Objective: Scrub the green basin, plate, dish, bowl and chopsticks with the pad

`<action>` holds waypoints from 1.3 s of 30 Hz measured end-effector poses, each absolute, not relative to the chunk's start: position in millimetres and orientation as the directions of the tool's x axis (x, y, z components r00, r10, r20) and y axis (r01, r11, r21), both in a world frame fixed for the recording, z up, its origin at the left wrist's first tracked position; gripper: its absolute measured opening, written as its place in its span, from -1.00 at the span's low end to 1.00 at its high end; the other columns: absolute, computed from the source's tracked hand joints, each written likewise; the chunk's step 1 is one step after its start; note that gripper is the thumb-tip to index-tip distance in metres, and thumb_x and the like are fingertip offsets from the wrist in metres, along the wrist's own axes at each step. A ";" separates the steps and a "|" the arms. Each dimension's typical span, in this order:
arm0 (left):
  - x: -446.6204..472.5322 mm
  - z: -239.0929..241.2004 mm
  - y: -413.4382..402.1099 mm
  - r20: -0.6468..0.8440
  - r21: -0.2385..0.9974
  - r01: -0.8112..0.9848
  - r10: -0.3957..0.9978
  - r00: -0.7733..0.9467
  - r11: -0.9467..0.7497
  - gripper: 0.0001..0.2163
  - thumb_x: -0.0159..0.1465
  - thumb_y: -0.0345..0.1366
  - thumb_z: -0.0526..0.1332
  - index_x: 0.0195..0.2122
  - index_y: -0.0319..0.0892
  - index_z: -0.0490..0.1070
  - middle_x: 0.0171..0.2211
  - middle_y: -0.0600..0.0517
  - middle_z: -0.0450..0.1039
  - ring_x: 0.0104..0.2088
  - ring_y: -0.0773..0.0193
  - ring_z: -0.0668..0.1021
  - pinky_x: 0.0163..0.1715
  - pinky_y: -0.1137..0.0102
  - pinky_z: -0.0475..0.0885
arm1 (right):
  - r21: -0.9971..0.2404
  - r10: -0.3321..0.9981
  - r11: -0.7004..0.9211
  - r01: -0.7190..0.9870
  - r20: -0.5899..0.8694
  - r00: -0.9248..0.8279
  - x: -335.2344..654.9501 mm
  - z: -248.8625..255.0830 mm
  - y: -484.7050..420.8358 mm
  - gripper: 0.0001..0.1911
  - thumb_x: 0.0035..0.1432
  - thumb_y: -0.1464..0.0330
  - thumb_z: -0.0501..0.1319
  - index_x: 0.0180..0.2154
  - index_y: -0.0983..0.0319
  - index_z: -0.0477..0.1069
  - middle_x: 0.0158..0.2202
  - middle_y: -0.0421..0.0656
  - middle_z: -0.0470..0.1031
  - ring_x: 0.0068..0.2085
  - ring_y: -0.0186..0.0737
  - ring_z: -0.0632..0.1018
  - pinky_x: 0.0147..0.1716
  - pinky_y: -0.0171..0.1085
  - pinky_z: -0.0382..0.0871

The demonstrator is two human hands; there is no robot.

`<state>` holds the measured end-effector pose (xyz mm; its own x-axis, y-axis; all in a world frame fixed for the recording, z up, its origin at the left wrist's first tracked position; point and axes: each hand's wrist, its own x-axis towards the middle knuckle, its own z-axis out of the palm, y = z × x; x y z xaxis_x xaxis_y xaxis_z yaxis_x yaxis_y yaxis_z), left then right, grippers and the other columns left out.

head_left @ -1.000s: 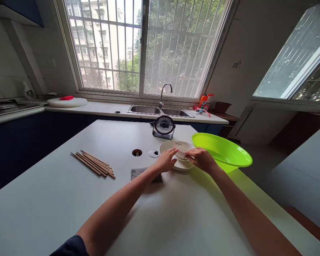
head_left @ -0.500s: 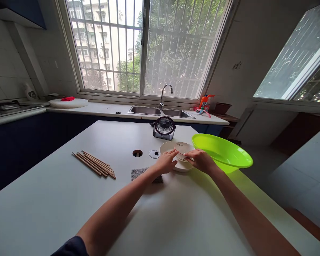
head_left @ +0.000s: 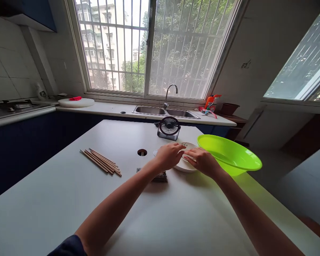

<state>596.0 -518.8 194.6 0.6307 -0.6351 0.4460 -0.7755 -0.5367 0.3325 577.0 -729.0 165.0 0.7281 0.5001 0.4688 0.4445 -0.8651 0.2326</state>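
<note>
A small white bowl (head_left: 190, 145) with a dark printed pattern sits in a larger white dish (head_left: 186, 168). My left hand (head_left: 171, 155) reaches over the dish from the left, its fingers bent on the small bowl's near rim. From the right, my right hand (head_left: 202, 161) grips the same rim between thumb and fingers. Both hands hide much of the bowl's near side. A grey scouring pad (head_left: 160, 177) lies under my left forearm, partly covered by it.
A bright green basin (head_left: 229, 153) stands right of the dish, near the table's edge. Several wooden chopsticks (head_left: 101, 162) lie at left. A small black fan (head_left: 169, 127) stands behind the dish, and a round hole (head_left: 142, 152) opens in the tabletop (head_left: 160, 217).
My left hand has moved further over the small bowl, its fingers now more bent and its thumb less visible. The view has shifted slightly left.
</note>
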 end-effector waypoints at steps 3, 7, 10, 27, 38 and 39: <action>591.7 202.8 -492.9 0.516 0.268 -0.792 -0.612 0.599 -0.549 -0.74 0.40 -0.33 0.07 0.02 -0.11 0.48 -0.07 0.00 0.60 -0.13 0.17 0.64 -0.13 0.31 0.53 | 0.240 0.551 -0.831 0.502 0.483 0.681 571.3 167.5 -707.5 -0.82 0.28 0.40 0.18 -0.18 0.25 0.56 -0.26 -0.07 0.64 -0.26 -0.12 0.61 -0.18 -0.19 0.45; 592.7 204.2 -446.2 0.553 0.236 -0.788 -0.588 0.590 -0.568 -0.77 0.40 -0.34 0.08 -0.04 -0.12 0.51 -0.11 0.00 0.61 -0.16 0.24 0.64 -0.18 0.38 0.52 | 0.200 0.591 -0.797 0.570 0.453 0.668 563.0 170.3 -675.7 -0.80 0.31 0.39 0.15 -0.14 0.23 0.54 -0.21 -0.07 0.63 -0.21 -0.14 0.61 -0.12 -0.19 0.44; 597.9 196.3 -404.8 0.507 0.229 -0.743 -0.575 0.642 -0.629 -0.75 0.41 -0.33 0.05 -0.05 -0.10 0.51 -0.13 0.02 0.61 -0.21 0.26 0.64 -0.23 0.40 0.51 | 0.150 0.608 -0.782 0.605 0.399 0.687 558.1 170.6 -651.0 -0.77 0.34 0.37 0.12 -0.13 0.22 0.54 -0.17 -0.04 0.63 -0.17 -0.13 0.60 -0.07 -0.16 0.42; 630.2 96.9 -203.8 0.284 0.225 -0.537 -0.473 0.834 -0.813 -0.63 0.39 -0.33 -0.06 0.06 -0.11 0.48 0.15 -0.04 0.44 0.12 0.11 0.49 0.14 0.18 0.39 | -0.033 0.777 -0.603 0.797 0.205 0.596 574.7 158.3 -501.1 -0.79 0.31 0.46 0.15 -0.09 0.26 0.53 -0.12 -0.03 0.61 -0.15 -0.16 0.59 -0.09 -0.21 0.36; 639.1 65.9 -188.0 0.292 0.194 -0.486 -0.423 0.858 -0.852 -0.58 0.41 -0.11 0.01 0.22 -0.11 0.33 0.24 -0.09 0.34 0.24 0.05 0.37 0.28 0.05 0.20 | -0.110 0.698 -0.707 0.698 0.052 0.715 612.9 141.4 -427.8 -0.69 0.32 0.48 0.08 0.04 0.27 0.44 0.00 0.01 0.53 -0.04 -0.14 0.57 -0.14 -0.27 0.36; 639.5 64.8 -188.2 0.298 0.191 -0.486 -0.422 0.856 -0.853 -0.59 0.41 -0.12 0.01 0.21 -0.11 0.34 0.24 -0.09 0.35 0.24 0.06 0.37 0.28 0.05 0.20 | -0.105 0.690 -0.716 0.690 0.045 0.722 616.1 139.5 -423.2 -0.69 0.31 0.50 0.06 0.02 0.29 0.45 -0.02 0.02 0.54 -0.06 -0.14 0.57 -0.17 -0.27 0.36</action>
